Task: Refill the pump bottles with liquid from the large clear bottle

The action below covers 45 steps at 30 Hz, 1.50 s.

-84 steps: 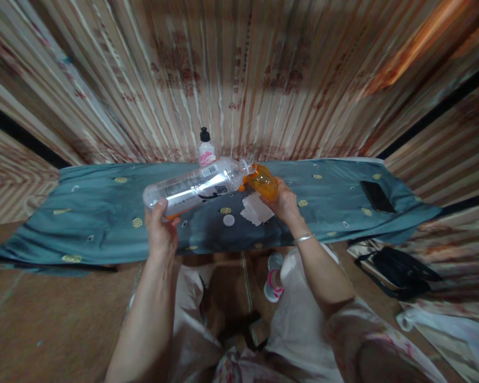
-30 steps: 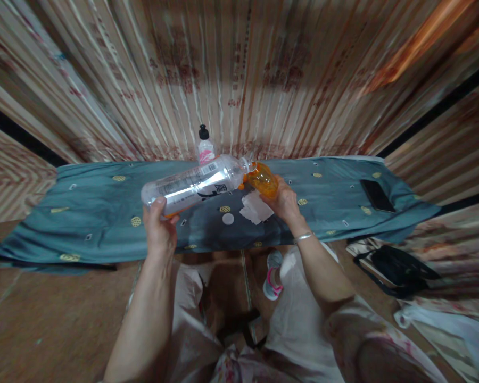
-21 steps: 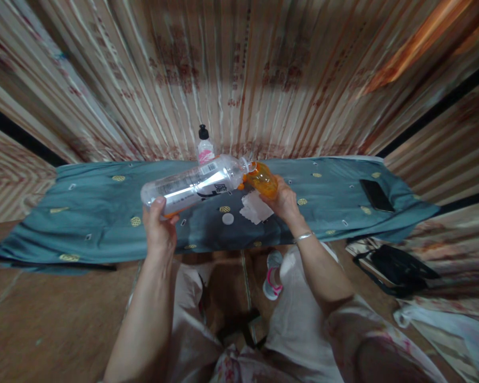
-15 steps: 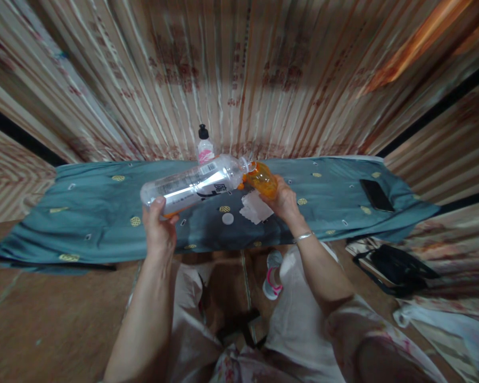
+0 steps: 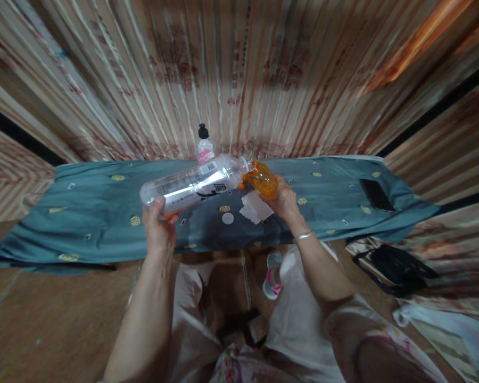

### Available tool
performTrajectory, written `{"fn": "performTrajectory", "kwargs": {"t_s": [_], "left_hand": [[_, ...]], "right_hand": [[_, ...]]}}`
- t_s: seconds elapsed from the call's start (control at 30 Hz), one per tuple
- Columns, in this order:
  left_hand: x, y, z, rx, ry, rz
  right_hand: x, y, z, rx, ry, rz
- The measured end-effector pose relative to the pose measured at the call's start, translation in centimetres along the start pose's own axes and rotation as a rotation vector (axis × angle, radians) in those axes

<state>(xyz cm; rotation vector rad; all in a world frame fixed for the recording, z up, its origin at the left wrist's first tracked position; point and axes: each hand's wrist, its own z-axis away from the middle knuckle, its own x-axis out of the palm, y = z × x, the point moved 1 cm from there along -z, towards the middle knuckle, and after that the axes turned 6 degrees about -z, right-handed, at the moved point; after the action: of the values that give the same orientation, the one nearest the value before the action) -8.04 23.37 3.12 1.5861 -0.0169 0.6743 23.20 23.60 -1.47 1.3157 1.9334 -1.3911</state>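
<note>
My left hand [image 5: 158, 226] is wrapped round the base of a large clear plastic bottle [image 5: 191, 186] with a silvery label. The bottle lies nearly level, its open neck raised slightly to the right. My right hand [image 5: 283, 199] grips a small orange translucent bottle [image 5: 263, 180], tilted so that its mouth meets the clear bottle's neck. Whether liquid passes between them I cannot tell. Under the orange bottle lies a crumpled white tissue [image 5: 256, 207], with a round white cap [image 5: 228, 218] to its left. Behind the clear bottle stands a pump-type bottle with a black top [image 5: 203, 133].
A teal cloth with pineapple prints [image 5: 104, 213] covers the long narrow table. On its right end lies a black phone [image 5: 376, 195]. A black bag [image 5: 401, 266] sits at the lower right. Striped curtains [image 5: 239, 80] hang close behind the table.
</note>
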Motion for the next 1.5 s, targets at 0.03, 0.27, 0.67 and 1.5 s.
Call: {"fn": "performTrajectory", "kwargs": {"t_s": [0.03,0.27,0.67,1.5], "left_hand": [[0.01,0.00,-0.01,0.000,0.002,-0.001],[0.06,0.18,0.18,-0.018,0.016,-0.018],[0.12,0.27,0.19,-0.005,0.005,-0.018],[-0.06,-0.11,0.01,0.002,0.001,-0.019]], "right_hand": [[0.02,0.02,-0.01,0.000,0.000,0.000],[0.06,0.03,-0.05,0.001,-0.005,0.006],[0.13,0.22,0.04,-0.016,-0.002,0.008],[0.14,0.39,-0.05,-0.025,0.002,0.002]]}}
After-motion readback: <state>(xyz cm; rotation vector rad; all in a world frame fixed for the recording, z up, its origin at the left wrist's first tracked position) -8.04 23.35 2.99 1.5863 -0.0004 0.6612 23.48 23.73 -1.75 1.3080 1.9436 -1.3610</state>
